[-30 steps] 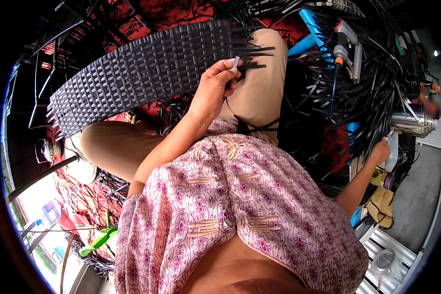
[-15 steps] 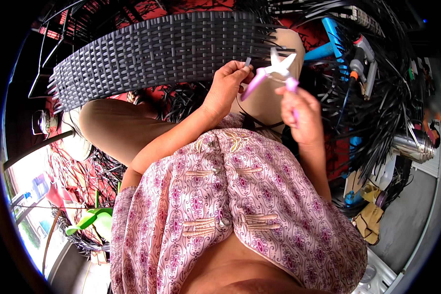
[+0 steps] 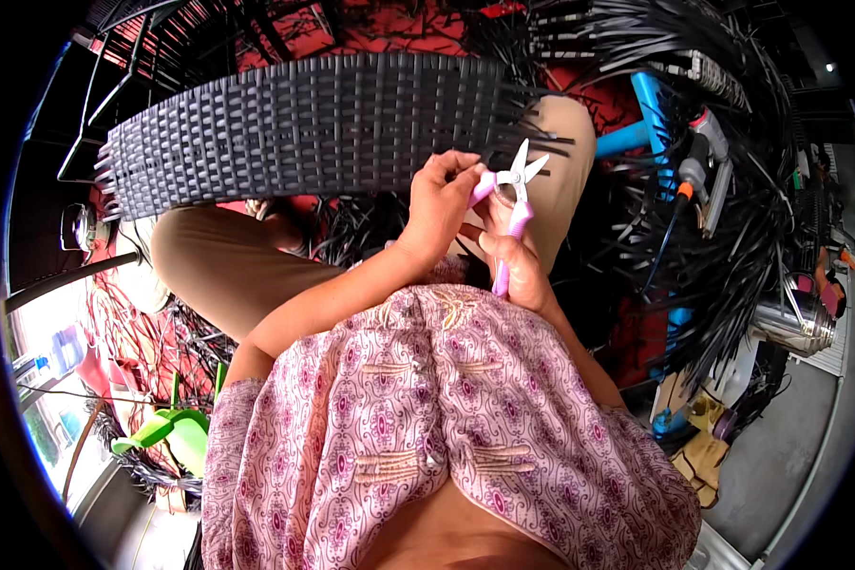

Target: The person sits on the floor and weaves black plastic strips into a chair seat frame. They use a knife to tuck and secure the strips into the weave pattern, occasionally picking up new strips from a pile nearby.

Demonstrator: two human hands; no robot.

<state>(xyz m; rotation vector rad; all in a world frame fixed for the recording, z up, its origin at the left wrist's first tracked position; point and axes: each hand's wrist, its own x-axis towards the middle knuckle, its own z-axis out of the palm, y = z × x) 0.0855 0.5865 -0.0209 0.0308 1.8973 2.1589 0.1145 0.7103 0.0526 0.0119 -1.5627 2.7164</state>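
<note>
A curved panel woven from dark grey plastic strips (image 3: pixel 304 128) lies across my legs, with loose strip ends sticking out at its right edge. My left hand (image 3: pixel 437 209) is just below that edge, fingers bent and pinched together; whatever is between them is hidden. In my right hand (image 3: pixel 515 261) is a pair of small shears (image 3: pixel 515 180) with pink handles and silver blades. The blades are spread apart and point upward, over my right trouser leg. One pink handle lies close to the left fingertips, and the two hands nearly meet.
To the right, a heap of loose black strips (image 3: pixel 712 313) spreads over the red floor covering. A blue-handled tool (image 3: pixel 651 114) and a grey-and-orange tool (image 3: pixel 693 171) lie among them. A metal flask (image 3: pixel 793 328) stands farther right. At lower left is a green plastic object (image 3: pixel 185 437).
My right hand has moved left and down with the shears, close to my left hand. The small grey strip seen at the left fingertips no longer shows. The whole view has shifted slightly.
</note>
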